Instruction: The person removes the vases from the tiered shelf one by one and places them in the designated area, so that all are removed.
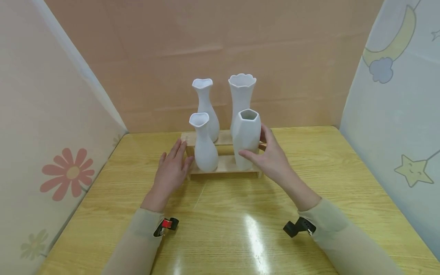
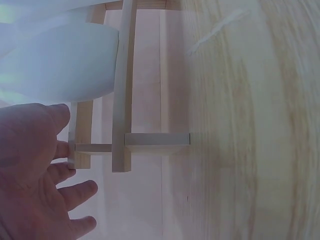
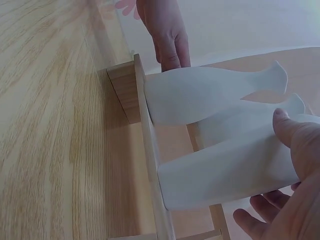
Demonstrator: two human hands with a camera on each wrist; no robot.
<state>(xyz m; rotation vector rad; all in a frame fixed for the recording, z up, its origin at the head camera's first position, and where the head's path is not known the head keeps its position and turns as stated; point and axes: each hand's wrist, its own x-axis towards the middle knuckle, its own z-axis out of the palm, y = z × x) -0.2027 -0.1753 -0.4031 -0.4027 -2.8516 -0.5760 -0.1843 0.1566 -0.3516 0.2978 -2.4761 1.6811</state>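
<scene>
A two-step wooden stand (image 1: 227, 163) bears several white vases. On its lower step, my right hand (image 1: 275, 156) holds a faceted vase (image 1: 246, 139) with a five-sided mouth, thumb in front and fingers round the far side. Left of it stands a slim-necked vase (image 1: 206, 152) with a wavy rim. The upper step carries another slim-necked vase (image 1: 206, 101) and a scalloped-rim vase (image 1: 242, 95), both partly hidden by the front ones. My left hand (image 1: 170, 170) rests against the stand's left end, its fingers extended; in the left wrist view its fingertips (image 2: 85, 189) spread beside the wood.
The stand sits toward the back of a wood-grain table (image 1: 213, 229). Behind it hangs a plain tan backdrop (image 1: 165, 57). Printed cloth panels rise at the left (image 1: 68, 126) and right (image 1: 395, 126). Black straps with small devices circle both wrists.
</scene>
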